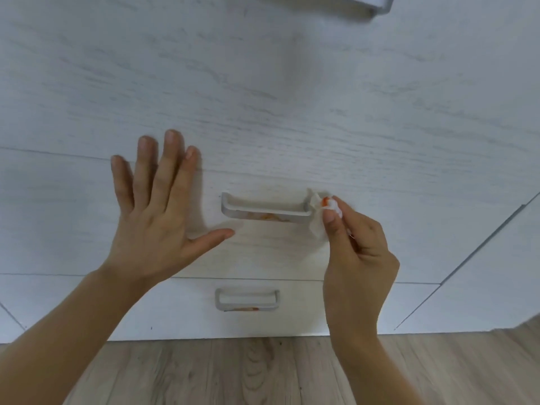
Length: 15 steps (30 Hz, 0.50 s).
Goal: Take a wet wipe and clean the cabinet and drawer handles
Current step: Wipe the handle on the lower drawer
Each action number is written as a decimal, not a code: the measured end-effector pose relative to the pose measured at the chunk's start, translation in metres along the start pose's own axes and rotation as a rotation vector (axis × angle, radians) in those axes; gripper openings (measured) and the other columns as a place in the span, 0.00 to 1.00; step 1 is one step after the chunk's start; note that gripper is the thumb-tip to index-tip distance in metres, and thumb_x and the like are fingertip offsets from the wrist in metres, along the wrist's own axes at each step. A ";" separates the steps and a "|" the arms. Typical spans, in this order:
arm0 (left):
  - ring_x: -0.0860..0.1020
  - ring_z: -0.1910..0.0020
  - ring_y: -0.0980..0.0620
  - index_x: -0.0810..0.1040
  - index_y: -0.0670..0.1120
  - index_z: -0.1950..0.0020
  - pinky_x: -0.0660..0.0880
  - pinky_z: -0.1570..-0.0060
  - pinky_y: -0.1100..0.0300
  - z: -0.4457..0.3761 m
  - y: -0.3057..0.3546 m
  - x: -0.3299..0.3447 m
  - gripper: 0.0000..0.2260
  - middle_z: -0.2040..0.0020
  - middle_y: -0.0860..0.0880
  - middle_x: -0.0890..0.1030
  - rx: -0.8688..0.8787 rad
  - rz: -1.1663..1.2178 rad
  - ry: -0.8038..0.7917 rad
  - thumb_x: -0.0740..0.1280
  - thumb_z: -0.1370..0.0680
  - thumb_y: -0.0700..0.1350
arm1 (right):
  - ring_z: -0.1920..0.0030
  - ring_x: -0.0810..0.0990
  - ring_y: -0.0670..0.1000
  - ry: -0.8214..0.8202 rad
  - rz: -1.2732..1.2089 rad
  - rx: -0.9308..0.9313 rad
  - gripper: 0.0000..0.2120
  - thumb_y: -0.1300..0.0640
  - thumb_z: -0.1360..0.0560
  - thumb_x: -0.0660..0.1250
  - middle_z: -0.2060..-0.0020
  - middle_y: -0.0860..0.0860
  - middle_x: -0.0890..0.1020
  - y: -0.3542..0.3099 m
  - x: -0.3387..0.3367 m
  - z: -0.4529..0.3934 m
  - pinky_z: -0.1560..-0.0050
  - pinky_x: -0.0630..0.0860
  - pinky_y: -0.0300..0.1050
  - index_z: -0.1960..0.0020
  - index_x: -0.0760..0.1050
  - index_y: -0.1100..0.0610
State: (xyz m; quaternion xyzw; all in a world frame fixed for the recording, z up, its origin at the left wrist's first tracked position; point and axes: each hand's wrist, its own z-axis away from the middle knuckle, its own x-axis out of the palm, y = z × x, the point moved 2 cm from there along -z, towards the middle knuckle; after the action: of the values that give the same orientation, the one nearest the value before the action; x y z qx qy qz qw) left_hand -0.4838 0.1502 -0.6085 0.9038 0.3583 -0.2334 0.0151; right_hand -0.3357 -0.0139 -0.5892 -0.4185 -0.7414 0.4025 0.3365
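Observation:
A grey bar handle (pixel 264 206) sits on the middle white drawer front (pixel 263 249), with orange smears along its underside. My right hand (pixel 358 252) pinches a crumpled white wet wipe (pixel 320 217), stained orange at the top, against the handle's right end. My left hand (pixel 159 211) lies flat with fingers spread on the drawer front, left of the handle. A second grey handle (pixel 247 299) on the lower drawer also shows orange smears underneath.
A taller white drawer front (pixel 263 83) fills the upper view, and a corner of another grey handle (pixel 377 4) shows at the top right. A white cabinet door (pixel 491 273) stands to the right. Wood-look floor (pixel 233 372) runs along the bottom.

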 end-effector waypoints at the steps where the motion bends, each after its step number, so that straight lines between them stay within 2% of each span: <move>1: 0.35 0.25 0.48 0.43 0.42 0.22 0.32 0.29 0.46 0.000 0.001 0.001 0.44 0.23 0.49 0.36 -0.006 -0.009 0.010 0.53 0.24 0.71 | 0.51 0.79 0.37 -0.024 -0.010 0.002 0.09 0.57 0.26 0.68 0.54 0.44 0.82 0.001 0.005 0.003 0.52 0.72 0.25 0.47 0.82 0.52; 4: 0.35 0.25 0.48 0.43 0.42 0.22 0.33 0.29 0.46 -0.001 0.002 0.004 0.44 0.23 0.47 0.39 -0.018 -0.034 0.040 0.53 0.25 0.71 | 0.47 0.79 0.38 -0.035 -0.020 -0.009 0.11 0.53 0.27 0.67 0.51 0.43 0.81 0.005 0.015 0.015 0.48 0.72 0.26 0.46 0.82 0.53; 8: 0.35 0.25 0.49 0.48 0.40 0.23 0.35 0.29 0.46 -0.002 0.004 0.007 0.44 0.26 0.37 0.52 -0.028 -0.073 0.066 0.53 0.25 0.71 | 0.49 0.79 0.37 0.022 -0.018 -0.012 0.09 0.57 0.26 0.68 0.52 0.43 0.82 0.008 0.018 0.009 0.49 0.72 0.25 0.48 0.82 0.53; 13: 0.36 0.25 0.48 0.51 0.39 0.24 0.36 0.29 0.44 -0.003 0.004 0.009 0.44 0.28 0.35 0.54 -0.038 -0.099 0.096 0.53 0.26 0.72 | 0.55 0.78 0.35 0.051 0.082 -0.105 0.10 0.56 0.27 0.68 0.58 0.42 0.79 0.009 0.019 0.011 0.55 0.70 0.23 0.46 0.80 0.51; 15: 0.37 0.25 0.48 0.51 0.38 0.24 0.37 0.29 0.44 -0.003 0.005 0.011 0.45 0.28 0.35 0.54 -0.040 -0.122 0.100 0.54 0.26 0.72 | 0.55 0.78 0.35 0.049 0.038 -0.082 0.10 0.56 0.28 0.68 0.59 0.42 0.79 0.011 0.018 0.010 0.54 0.70 0.23 0.47 0.80 0.51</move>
State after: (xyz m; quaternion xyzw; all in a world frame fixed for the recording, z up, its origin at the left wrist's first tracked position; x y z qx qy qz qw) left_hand -0.4728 0.1543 -0.6108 0.8904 0.4176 -0.1811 0.0011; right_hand -0.3482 0.0027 -0.6006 -0.4557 -0.7407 0.3675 0.3296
